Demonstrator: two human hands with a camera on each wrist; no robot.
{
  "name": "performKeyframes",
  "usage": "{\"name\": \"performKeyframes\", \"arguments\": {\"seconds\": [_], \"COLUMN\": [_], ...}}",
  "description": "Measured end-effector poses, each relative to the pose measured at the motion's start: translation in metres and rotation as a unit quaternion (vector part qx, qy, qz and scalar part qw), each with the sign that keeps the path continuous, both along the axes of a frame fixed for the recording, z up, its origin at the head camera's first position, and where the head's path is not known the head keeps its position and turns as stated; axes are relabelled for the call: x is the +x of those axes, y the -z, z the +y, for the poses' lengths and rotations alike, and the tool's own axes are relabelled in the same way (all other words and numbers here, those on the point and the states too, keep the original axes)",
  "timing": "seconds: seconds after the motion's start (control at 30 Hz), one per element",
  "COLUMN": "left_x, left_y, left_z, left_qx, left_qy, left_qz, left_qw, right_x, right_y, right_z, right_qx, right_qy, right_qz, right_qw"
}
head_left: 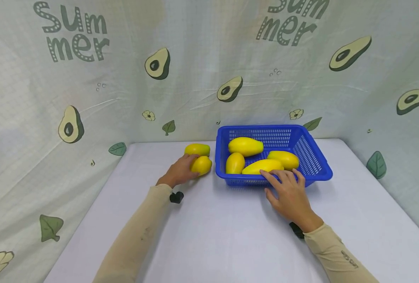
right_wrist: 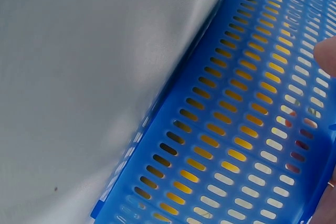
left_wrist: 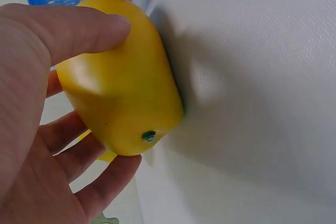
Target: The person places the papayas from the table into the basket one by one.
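Left arm: beige-sleeved, reaching forward and angled inward. Left hand: gripping, thumb opposed to curved fingers; gaps between fingers visible in left wrist view. Right arm: beige-sleeved, entering lower right, angled forward and inward. Right hand: back uppermost, fingers spread and bent in a hooked hold, thumb apart from index finger. Hands well apart, both bare beyond the cuffs.

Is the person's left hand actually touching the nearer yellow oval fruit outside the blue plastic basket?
Touching. The left wrist view shows the left hand with its thumb laid across the yellow oval fruit, no gap between them.
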State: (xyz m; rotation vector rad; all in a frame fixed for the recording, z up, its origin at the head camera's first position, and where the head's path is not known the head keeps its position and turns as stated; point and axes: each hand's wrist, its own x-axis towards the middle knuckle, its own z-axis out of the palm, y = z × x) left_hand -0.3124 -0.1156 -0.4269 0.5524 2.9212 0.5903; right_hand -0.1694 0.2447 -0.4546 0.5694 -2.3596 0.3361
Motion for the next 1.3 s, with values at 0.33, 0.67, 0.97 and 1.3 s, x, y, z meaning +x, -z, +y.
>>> {"name": "performKeyframes", "arguments": {"seconds": [0.33, 0.67, 0.97, 1.3], "left_x": [0.005, 0.007, 0.009, 0.008], "left_y": [0.004, 0.009, 0.010, 0.014], "left_z": [-0.001, -0.003, -0.005, -0.002], "left_qx": [0.021, 0.041, 0.052, 0.057], "left_qy": [-0.002, -0.004, 0.000, -0.024], "left_qz": [-0.016, -0.029, -0.033, -0.041], "left_qw": [0.9996, 0.9987, 0.9981, 0.9972], "right_x": [0.001, 0.001, 0.000, 0.000], "right_y": [-0.001, -0.002, -0.001, -0.001], "right_z": [-0.001, -0.001, 0.000, -0.001], "right_qx": [0.000, 0.001, 0.003, 0.002], "right_qy": [0.000, 0.001, 0.004, 0.003], "right_qz": [-0.005, -0.005, -0.007, -0.005], "right_qw": [1.0000, 1.0000, 1.0000, 1.0000]}}
